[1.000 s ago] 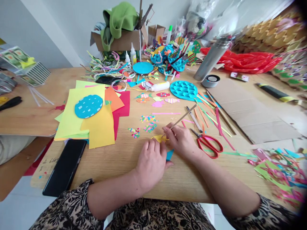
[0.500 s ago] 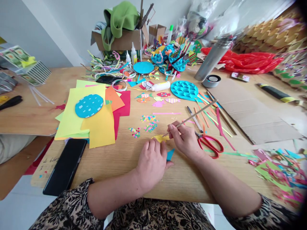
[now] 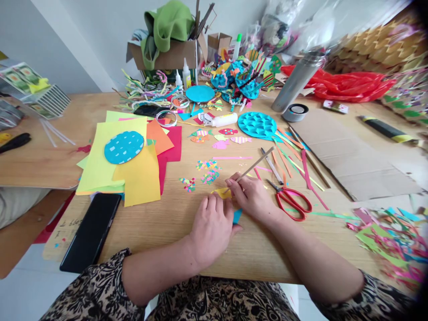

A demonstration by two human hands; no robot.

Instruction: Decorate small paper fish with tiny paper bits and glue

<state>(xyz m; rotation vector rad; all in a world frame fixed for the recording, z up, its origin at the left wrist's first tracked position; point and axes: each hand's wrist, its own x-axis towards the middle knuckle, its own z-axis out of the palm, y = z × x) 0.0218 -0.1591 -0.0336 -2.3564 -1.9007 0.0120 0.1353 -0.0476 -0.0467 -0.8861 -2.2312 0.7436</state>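
Note:
My left hand [image 3: 213, 227] lies palm down at the table's front, fingertips pressing a yellow paper fish [image 3: 219, 191] against the wood and thumb out to the right. My right hand [image 3: 252, 196] pinches a thin wooden stick [image 3: 256, 167], its lower tip on the fish. Part of the fish is hidden by my fingers. A blue paper scrap [image 3: 237, 216] pokes out between my hands. Tiny coloured paper bits [image 3: 209, 177] lie in small heaps just beyond. Farther back are several decorated paper fish [image 3: 230, 132]. Right of my right hand rest red-handled scissors [image 3: 292, 203].
Coloured paper sheets [image 3: 142, 187] and a black phone [image 3: 91, 232] lie on the left. A pen [image 3: 272, 165], paper strips, cardboard [image 3: 354, 160] and a steel flask [image 3: 297, 82] are on the right. Glue bottles [image 3: 224, 120] stand or lie farther back. Another person's arm [image 3: 30, 227] shows at left.
My right hand has shifted slightly left and down, bringing the stick with it; its upper end has swung left. My left hand stays in place on the fish.

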